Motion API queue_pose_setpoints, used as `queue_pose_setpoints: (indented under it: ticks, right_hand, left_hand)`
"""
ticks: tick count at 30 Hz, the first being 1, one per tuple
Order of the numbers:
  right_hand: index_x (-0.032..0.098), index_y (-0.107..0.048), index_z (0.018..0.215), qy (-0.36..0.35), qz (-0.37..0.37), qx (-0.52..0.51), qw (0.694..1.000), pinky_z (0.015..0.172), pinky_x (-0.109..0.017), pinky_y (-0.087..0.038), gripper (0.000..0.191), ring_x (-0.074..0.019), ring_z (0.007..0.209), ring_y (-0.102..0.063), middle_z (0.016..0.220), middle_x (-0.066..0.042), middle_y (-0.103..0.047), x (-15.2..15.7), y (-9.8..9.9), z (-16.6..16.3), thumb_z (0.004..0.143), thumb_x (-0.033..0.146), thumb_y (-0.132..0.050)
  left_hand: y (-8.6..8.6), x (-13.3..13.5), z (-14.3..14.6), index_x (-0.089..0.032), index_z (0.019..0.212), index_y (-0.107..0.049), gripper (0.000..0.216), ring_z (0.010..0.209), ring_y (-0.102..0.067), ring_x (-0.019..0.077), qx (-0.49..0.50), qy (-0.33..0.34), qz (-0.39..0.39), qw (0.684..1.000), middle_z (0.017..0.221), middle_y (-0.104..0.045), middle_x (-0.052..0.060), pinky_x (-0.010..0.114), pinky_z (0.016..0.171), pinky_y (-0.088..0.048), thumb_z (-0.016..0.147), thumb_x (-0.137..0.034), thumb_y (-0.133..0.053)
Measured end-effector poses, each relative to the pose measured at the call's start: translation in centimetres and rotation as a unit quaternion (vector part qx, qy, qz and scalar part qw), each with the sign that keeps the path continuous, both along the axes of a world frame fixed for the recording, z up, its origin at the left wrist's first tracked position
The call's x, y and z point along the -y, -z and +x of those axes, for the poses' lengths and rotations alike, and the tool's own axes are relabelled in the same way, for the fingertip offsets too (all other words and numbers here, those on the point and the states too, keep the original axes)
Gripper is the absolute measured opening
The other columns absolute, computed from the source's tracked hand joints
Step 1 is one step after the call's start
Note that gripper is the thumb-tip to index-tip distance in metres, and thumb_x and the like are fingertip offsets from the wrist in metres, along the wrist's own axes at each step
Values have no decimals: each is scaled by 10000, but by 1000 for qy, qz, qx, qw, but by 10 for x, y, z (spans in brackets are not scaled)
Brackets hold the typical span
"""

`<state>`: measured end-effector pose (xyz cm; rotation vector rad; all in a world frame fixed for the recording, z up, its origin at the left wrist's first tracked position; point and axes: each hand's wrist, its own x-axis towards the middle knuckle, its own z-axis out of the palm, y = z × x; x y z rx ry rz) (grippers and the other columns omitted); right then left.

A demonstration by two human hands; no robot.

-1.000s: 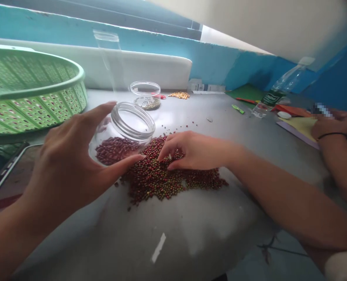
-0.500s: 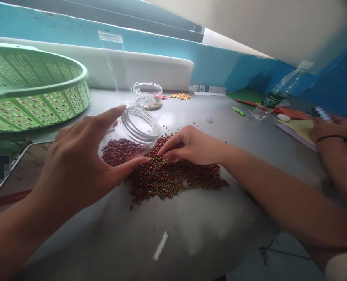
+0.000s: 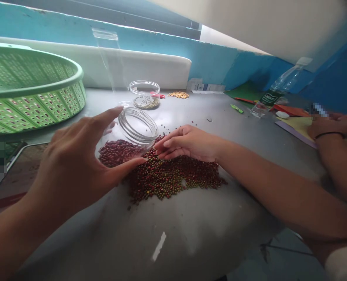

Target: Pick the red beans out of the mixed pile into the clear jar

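My left hand (image 3: 71, 171) is wrapped round a clear plastic jar (image 3: 132, 132), which is tilted with its open mouth toward the right and has dark red beans in its lower side. A pile of mixed red and green beans (image 3: 167, 179) lies on the grey table (image 3: 191, 234) just below the jar's mouth. My right hand (image 3: 188, 142) hovers over the pile. Its fingers are stretched out flat, and their tips are almost at the jar's rim. I see nothing pinched in them.
A green perforated basket (image 3: 30, 93) stands at the left, with a tablet (image 3: 12, 175) lying below it. Behind are a smaller clear jar (image 3: 146, 95) with greenish beans and a heap of yellow kernels (image 3: 178, 95). At the right lie a plastic bottle (image 3: 278, 88) and another person's hand (image 3: 331, 125) on coloured paper.
My right hand went from pressing on the pile to a pinch, then lifted toward the jar mouth with its fingers straightened. The jar has stayed tilted in my left hand.
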<state>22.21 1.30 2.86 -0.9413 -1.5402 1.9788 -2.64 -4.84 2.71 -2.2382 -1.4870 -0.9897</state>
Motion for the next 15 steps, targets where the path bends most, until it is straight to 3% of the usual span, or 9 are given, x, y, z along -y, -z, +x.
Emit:
queue_pose_setpoints:
  ticks: [6, 15]
  right_hand:
    - [148, -776, 987, -6, 39, 26, 999, 937, -316, -571, 222, -150, 901, -718, 931, -59, -772, 2, 1, 0, 776, 104, -720]
    - [153, -784, 936, 15, 53, 35, 998, 903, -353, -595, 192, -168, 853, -735, 848, -48, -775, 4, 1, -1, 779, 98, -689]
  left_hand:
    - [0, 0, -1, -325, 1429, -396, 847, 1099, -640, 287, 0, -2, -5, 1000, 1212, -651, 31, 447, 1023, -462, 719, -721, -630]
    - [-1, 1, 0, -319, 1435, -390, 823, 1078, -644, 301, -7, 5, -5, 1000, 1197, -657, 59, 453, 1009, -464, 733, -636, -680]
